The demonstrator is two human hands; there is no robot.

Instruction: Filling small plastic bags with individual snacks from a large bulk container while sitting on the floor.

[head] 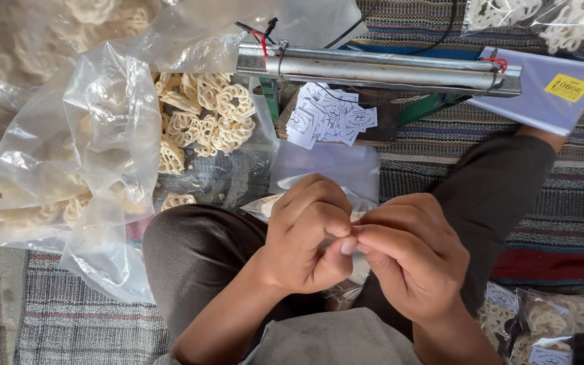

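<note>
Both the left hand (305, 233) and right hand (410, 260) pinch a small plastic bag's (329, 169) edge.

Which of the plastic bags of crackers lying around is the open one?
The big clear bag at the left: its mouth gapes, loose lattice crackers showing inside. The small packets at lower right are closed, each with a paper label.

Metal sealer bar (380, 71) blocks ahead, big cracker bag (69, 155) crowds left (knees hem both sides); open mat (576, 203) right.

whatever the hands (359, 247) pinch, perhaps a label, is hidden.
</note>
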